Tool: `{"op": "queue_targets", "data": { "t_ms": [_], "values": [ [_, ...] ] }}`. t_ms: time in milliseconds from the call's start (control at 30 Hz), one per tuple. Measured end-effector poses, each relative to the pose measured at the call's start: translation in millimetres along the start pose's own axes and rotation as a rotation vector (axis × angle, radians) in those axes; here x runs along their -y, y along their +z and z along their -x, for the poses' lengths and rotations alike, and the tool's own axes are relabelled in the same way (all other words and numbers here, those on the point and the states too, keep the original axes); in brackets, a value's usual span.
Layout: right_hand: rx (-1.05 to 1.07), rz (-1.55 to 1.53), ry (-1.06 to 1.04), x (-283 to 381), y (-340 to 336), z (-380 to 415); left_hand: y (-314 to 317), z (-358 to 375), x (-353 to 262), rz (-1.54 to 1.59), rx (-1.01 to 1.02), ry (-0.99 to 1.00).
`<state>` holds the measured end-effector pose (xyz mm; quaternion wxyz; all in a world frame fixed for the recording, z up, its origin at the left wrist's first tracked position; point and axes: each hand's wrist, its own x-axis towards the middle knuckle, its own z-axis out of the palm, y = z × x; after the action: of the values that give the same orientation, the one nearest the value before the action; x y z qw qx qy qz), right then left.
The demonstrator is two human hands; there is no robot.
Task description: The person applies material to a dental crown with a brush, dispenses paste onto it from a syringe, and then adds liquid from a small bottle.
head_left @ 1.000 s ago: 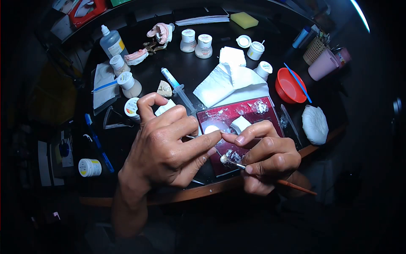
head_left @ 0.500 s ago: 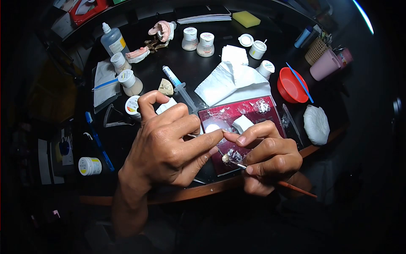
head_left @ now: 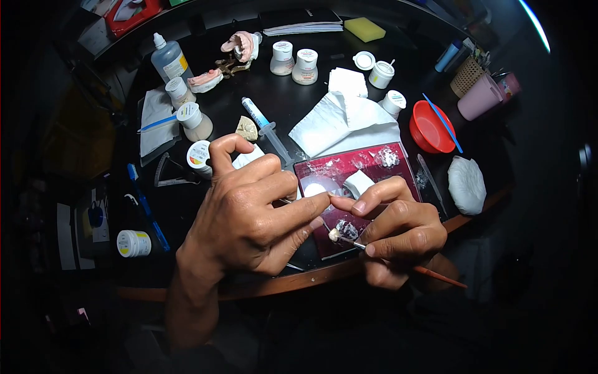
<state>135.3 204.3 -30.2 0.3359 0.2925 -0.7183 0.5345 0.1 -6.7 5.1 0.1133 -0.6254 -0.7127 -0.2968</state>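
Barely anything's shifting since a second ago, we're still hunched over the dark red mixing slab [head_left: 367, 163]. Our right hand [head_left: 398, 234] is pinching a thin brush [head_left: 398, 260] with its tip at a small tooth-coloured piece [head_left: 334, 234], and our left hand [head_left: 249, 215] is pinching a thin metal pin [head_left: 283, 201], forefinger touching the right one.

text: none legible | jar labels [head_left: 199, 154]: too small to read | red mixing slab [head_left: 374, 163]: print blurred
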Motion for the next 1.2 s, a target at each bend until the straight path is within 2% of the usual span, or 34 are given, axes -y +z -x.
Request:
{"op": "queue_targets", "data": {
  "t_ms": [267, 567, 867, 1200],
  "values": [
    [-0.028, 0.026, -0.005, -1.4, 2.7, 2.1, 0.4, -0.2, 0.2, -0.003, -0.003, 0.009],
    [0.066, 0.022, 0.034, 2.0, -1.1, 0.2, 0.9, -0.1, 0.3, -0.005, -0.004, 0.004],
    [-0.016, 0.028, 0.03, 2.1, 2.8, -0.4, 0.3, -0.3, -0.5, -0.003, 0.003, -0.001],
    [0.007, 0.012, 0.021, 2.5, 2.0, -0.8, -0.8, -1.0, -1.5, -0.004, 0.005, 0.0]
  ]
}}
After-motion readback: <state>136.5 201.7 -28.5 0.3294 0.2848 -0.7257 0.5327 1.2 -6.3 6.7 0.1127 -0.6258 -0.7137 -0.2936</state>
